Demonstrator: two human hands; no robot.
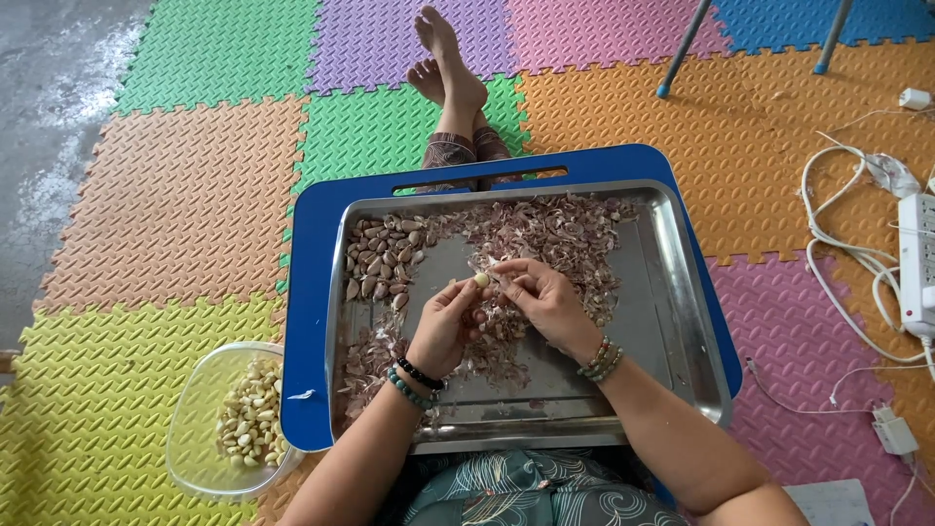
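Note:
My left hand [445, 322] pinches a pale garlic clove [481, 280] over the steel tray [682, 321]. My right hand [539, 295] meets it from the right, its fingertips on the clove's papery skin. Unpeeled purple-brown cloves [382, 258] lie heaped in the tray's far left corner. Loose garlic skins [565, 229] spread along the tray's far side and under both hands. Both wrists wear bead bracelets.
The tray rests on a blue lap table [312, 292]. A clear plastic bowl [200, 429] of peeled cloves sits on the foam floor mats at the lower left. A white power strip [916, 263] and cables lie to the right. My crossed feet [448, 63] stretch out beyond the table.

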